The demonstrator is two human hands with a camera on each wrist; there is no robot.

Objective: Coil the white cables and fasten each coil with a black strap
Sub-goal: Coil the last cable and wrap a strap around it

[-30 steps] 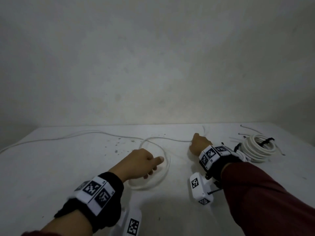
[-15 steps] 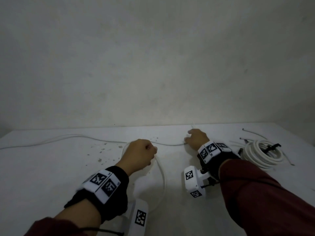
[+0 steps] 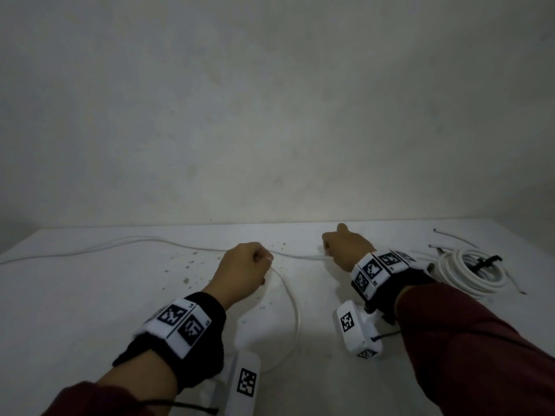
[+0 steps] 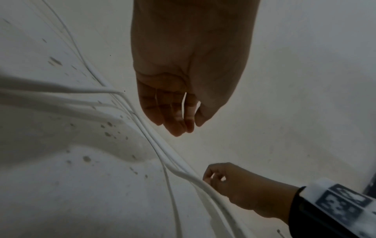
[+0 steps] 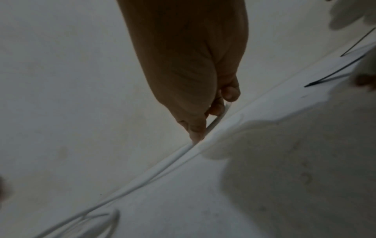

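Thin white round cable (image 3: 292,298): loose, one loop at table centre, tail running far left. Your left hand (image 3: 244,270), fingers curled, holds the loop's top; your right hand (image 3: 345,246) pinches the strand just beside. Feed slack leftward, keeping turns equal. A second ago the left hand sat nearer you. Strapped white coil (image 3: 471,273): far right.

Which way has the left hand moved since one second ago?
Yes. The left hand has moved toward the wall: before it was nearer than the dark specks on the table; now, gripping the white cable, it lies level with them.
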